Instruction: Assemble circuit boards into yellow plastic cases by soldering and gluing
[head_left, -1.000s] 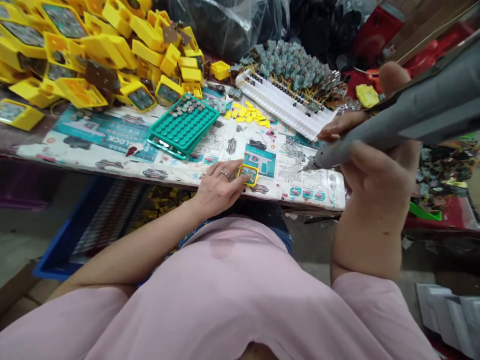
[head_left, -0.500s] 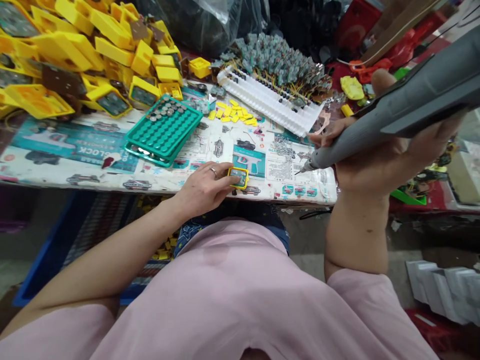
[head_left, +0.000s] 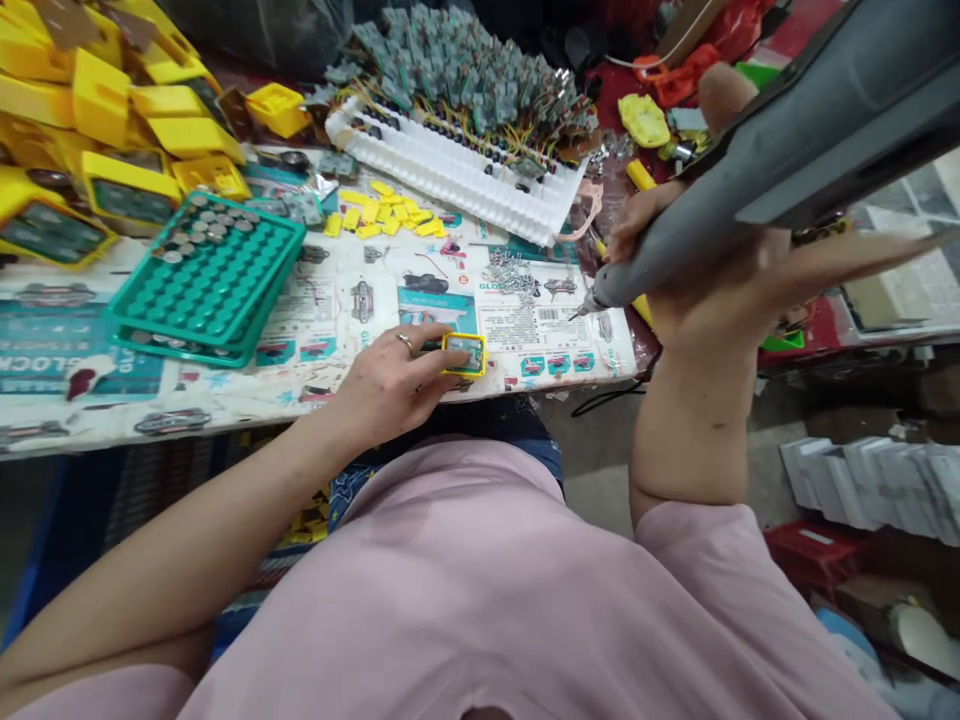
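My left hand (head_left: pixel 397 383) grips a small yellow plastic case (head_left: pixel 465 355) by its left side, at the table's front edge. Grey parts fill the open face of this case. In my right hand (head_left: pixel 705 290) is a grey electric screwdriver (head_left: pixel 697 220), held slantwise with its thin bit pointing down and left. The bit's tip is above the printed sheet, apart from the case. Just behind the tip lies a scatter of small screws (head_left: pixel 512 275). Little yellow plastic pieces (head_left: pixel 386 212) lie in a loose group behind my left hand.
A teal tray (head_left: pixel 225 270) with coin-like discs stands on the left, stacked on another. Yellow cases (head_left: pixel 97 100) are heaped behind it. A white ridged holder (head_left: pixel 457 180) with wired parts crosses the back. White boxes (head_left: pixel 870 480) are low at right.
The view has turned to the right, so the table's contents appear shifted left. Both hands keep hold of the case and the screwdriver, the bit still apart from the case.
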